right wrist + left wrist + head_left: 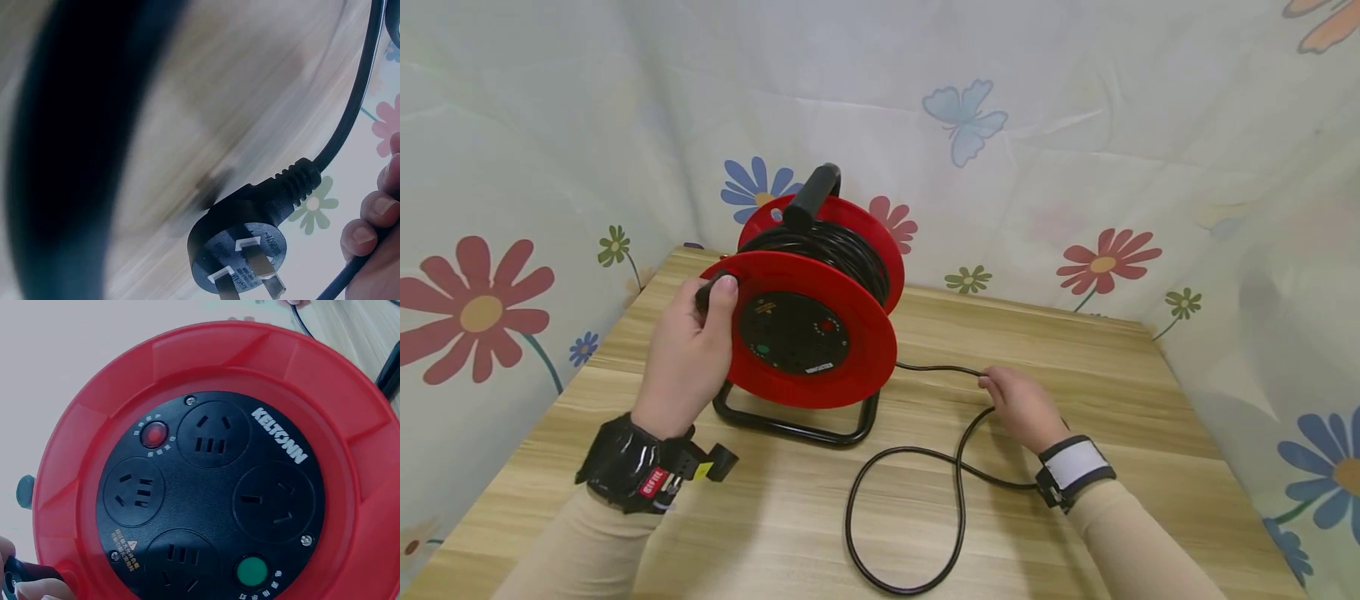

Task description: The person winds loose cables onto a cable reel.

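Observation:
A red cable reel [868, 350] with black cable [820, 242] wound on its drum stands on a black tube frame [790, 429]. My left hand [685, 367] grips the small black winding knob [706, 293] at the reel's left edge, thumb on top. Sockets, a red button and a green button fill the black face [194, 487] in the left wrist view. To the right, my right hand [1026, 408] holds the loose cable [936, 367] that runs out of the reel. A black plug [234, 244] with metal pins shows in the right wrist view, beside the curled fingers.
More loose cable [852, 508] lies in a crossed loop on the wooden table [790, 525], in front of the right hand. A black carrying handle [811, 198] tops the reel. Flower-printed curtains [865, 75] enclose the table at the back and sides.

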A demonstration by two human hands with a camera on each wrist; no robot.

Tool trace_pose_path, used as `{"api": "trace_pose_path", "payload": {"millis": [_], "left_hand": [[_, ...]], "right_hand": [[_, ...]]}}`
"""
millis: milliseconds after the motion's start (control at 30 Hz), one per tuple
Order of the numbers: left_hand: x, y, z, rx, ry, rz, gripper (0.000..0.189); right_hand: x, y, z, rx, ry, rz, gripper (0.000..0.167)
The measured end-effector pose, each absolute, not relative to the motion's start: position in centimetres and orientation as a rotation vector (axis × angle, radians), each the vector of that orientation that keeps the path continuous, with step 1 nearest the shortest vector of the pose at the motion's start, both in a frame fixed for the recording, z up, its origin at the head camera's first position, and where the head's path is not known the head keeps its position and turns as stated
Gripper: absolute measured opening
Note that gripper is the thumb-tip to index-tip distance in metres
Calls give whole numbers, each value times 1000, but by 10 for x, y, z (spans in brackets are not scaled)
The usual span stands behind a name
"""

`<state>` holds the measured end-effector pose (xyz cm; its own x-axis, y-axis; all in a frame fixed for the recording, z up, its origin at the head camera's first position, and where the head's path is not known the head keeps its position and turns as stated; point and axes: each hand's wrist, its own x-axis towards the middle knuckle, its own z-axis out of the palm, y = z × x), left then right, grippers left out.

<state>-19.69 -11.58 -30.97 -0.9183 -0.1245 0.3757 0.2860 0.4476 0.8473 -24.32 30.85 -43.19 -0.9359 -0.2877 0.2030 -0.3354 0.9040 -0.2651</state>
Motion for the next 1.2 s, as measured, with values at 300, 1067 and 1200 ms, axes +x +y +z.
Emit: {"api": "trace_pose_path", "payload": {"millis": [300,1067,1200], "left_hand": [[-194,-107,-302,-137,-2376,-1366,46],[-192,-115,-301,-100,-2350,-1386,46],[-191,-112,-296,-120,-2367,-1375,47]], "right_hand": [[-245,298,-431,527,-2890,484,14],[-208,408,-349,-117,-3053,1199,49],[-209,403,-353,-66,-3009,953,51]]}}
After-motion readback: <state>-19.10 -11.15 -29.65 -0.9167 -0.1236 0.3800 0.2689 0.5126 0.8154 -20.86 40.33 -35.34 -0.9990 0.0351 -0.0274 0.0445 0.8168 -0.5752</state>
